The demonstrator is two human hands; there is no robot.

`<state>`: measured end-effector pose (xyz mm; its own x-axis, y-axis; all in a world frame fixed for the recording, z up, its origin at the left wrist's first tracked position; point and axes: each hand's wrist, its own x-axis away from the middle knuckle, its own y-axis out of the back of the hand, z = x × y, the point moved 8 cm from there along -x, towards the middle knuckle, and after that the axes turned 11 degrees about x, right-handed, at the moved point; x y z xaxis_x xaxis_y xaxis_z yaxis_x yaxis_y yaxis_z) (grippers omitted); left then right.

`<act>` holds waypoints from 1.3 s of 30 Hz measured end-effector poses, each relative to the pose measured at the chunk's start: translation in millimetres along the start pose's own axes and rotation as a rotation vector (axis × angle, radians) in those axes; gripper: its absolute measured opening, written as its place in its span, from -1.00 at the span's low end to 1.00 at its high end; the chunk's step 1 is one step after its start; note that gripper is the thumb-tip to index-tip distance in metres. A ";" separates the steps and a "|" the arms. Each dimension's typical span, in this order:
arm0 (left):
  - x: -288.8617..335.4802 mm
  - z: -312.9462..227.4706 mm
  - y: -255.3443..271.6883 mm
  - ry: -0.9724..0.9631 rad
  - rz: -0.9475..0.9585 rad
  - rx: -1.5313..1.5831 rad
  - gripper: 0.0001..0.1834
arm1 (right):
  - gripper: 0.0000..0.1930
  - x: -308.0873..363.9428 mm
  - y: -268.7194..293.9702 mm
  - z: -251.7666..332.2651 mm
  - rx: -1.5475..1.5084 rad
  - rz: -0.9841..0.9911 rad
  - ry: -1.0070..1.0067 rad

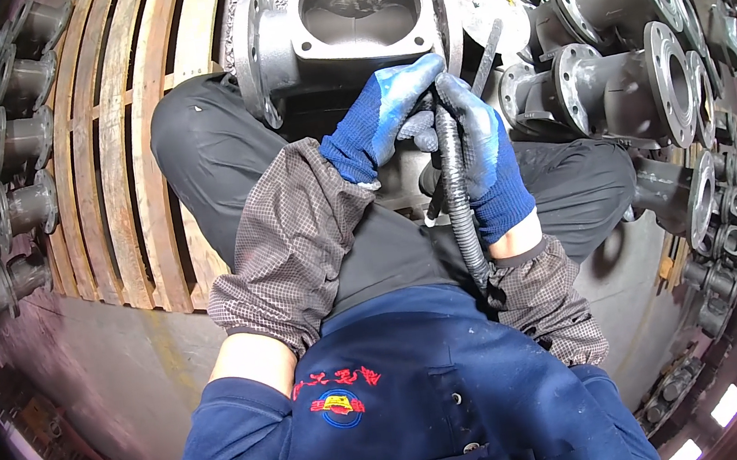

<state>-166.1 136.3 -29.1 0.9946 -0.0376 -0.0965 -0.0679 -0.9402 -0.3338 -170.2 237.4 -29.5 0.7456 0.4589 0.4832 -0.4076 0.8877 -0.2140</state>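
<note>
My left hand (pixel 397 114), in a blue knit glove with a pale coated palm, is closed at the top end of a black ribbed hose (pixel 459 204). Gripping the same hose from the other side is my right hand (pixel 478 141), gloved alike. Whatever sits at the hose's end is hidden between my fingers. From there the hose hangs down toward my lap. Just beyond my hands stands a grey cast valve body (pixel 369 58), its square flange facing up around a round opening and its round flanges at the sides.
A grey bar (pixel 487 56) slants beside the valve body, near a pale round surface (pixel 494 18). Several flanged castings (pixel 620 90) are piled on the right, and more castings (pixel 26 135) line the left. A wooden pallet (pixel 121 151) lies left of my knee.
</note>
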 end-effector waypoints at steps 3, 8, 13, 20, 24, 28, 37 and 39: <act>2.3 12.7 0.0 0.215 -0.058 0.180 -0.71 | -0.68 7.7 -1.8 3.5 0.030 0.004 -0.002; 8.0 8.9 -5.1 0.244 -0.034 0.135 -0.69 | -0.70 5.8 -0.3 1.7 0.104 0.039 0.015; 5.9 -2.5 -4.7 -0.050 0.007 -0.107 -0.63 | -0.72 8.7 -5.2 -1.4 0.046 -0.019 -0.021; 6.9 2.4 -2.5 0.082 0.000 -0.033 -0.67 | -0.66 13.7 -8.1 0.8 0.147 -0.090 0.068; 5.9 13.6 0.4 0.208 -0.087 0.192 -0.72 | -0.65 13.5 -11.7 4.5 0.196 -0.076 0.107; 3.8 9.3 -1.3 0.191 -0.040 0.036 -0.68 | -0.64 9.6 -6.8 6.0 0.229 -0.073 0.105; 0.0 -3.5 -9.6 -0.244 0.047 -0.171 -0.67 | -0.68 7.4 -2.3 22.6 0.368 -0.026 0.341; 0.2 0.9 -9.7 -0.103 0.030 -0.066 -0.68 | -0.73 8.2 -1.0 18.4 0.321 -0.009 0.237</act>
<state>-165.3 145.7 -26.8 0.9787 -0.0344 -0.2026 -0.0891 -0.9594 -0.2675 -173.4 239.7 -9.7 0.8358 0.4801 0.2664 -0.5162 0.8524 0.0834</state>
